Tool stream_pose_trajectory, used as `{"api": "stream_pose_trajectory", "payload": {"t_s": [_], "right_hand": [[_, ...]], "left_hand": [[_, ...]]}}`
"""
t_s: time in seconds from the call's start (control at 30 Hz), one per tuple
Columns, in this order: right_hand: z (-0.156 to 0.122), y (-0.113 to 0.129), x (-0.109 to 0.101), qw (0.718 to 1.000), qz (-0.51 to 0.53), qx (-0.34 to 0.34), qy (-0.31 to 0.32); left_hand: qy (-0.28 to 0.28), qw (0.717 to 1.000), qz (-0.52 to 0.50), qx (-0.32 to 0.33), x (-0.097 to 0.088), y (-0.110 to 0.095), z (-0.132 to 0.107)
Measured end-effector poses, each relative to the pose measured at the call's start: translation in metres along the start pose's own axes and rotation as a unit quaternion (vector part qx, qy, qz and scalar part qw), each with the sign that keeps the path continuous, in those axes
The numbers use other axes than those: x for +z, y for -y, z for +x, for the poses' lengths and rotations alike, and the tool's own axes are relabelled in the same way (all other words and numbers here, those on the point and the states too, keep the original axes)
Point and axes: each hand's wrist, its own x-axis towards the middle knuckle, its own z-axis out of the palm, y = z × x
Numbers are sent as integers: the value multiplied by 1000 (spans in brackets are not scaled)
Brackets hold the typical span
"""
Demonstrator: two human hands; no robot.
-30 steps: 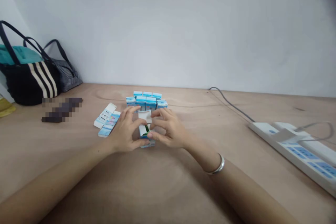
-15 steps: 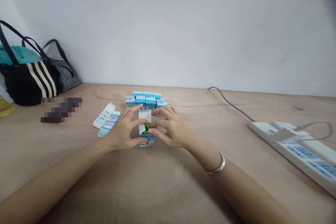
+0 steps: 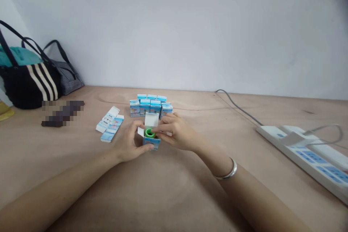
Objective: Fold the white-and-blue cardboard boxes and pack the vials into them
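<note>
Left hand (image 3: 129, 143) of the person is curled narrowly around the left side of an open box (image 3: 154, 144), holding it with the thumb across its front face; some finger ends are lost behind the white side flap (image 3: 140, 131). The right hand (image 3: 178, 130) is at the right of the open box, fingers drawn close together over a green ring (image 3: 149, 129) inside it — whether they pinch the ring cannot be told, as the fingertips overlap its edge. Whatever lies below the ring is hidden by the box walls. Behind the open box stand closed boxes (image 3: 145, 107) in two rows; the back three show little but their tops, and the right hand covers part of the nearest on the right. To its left lie flattened cartons (image 3: 112, 127), and farther left a dark object (image 3: 63, 112) is masked by blocky squares. A striped bag (image 3: 24, 83) far left and a power strip (image 3: 307, 156) far right are cut off by the view's edges. Blue-and-white printing marks boxes and cartons alike — too small and blurred to read
</note>
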Motion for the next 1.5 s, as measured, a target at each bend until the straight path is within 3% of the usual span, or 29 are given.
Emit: {"api": "stream_pose_trajectory", "payload": {"t_s": [0.1, 0.23, 0.37, 0.5, 0.77, 0.9, 1.2, 1.5], "right_hand": [[0, 6, -5, 1000, -20, -6, 12], [0, 11, -7, 997, -70, -27, 2], [-3, 6, 5, 993, -110, -48, -17], [-10, -1, 19, 993, -116, -33, -21], [-11, -1, 19, 995, -86, -40, -22], [-16, 0, 19, 997, -58, -36, -38], [-36, -3, 24, 992, -121, -33, -30], [-36, -6, 27, 994, -104, -25, -38]], "left_hand": [[21, 999, -14, -45, -1, -4, 2], [56, 998, -6, -29, -18, -6, 16], [104, 993, 46, -10, -33, -6, 30], [152, 987, 54, -12, -34, -8, 33], [150, 987, 50, -12, -27, -16, 31], [150, 985, 84, 18, -23, -14, 29], [186, 962, 181, 82, -27, -17, 26], [212, 959, 180, 49, -33, -17, 33]]}}
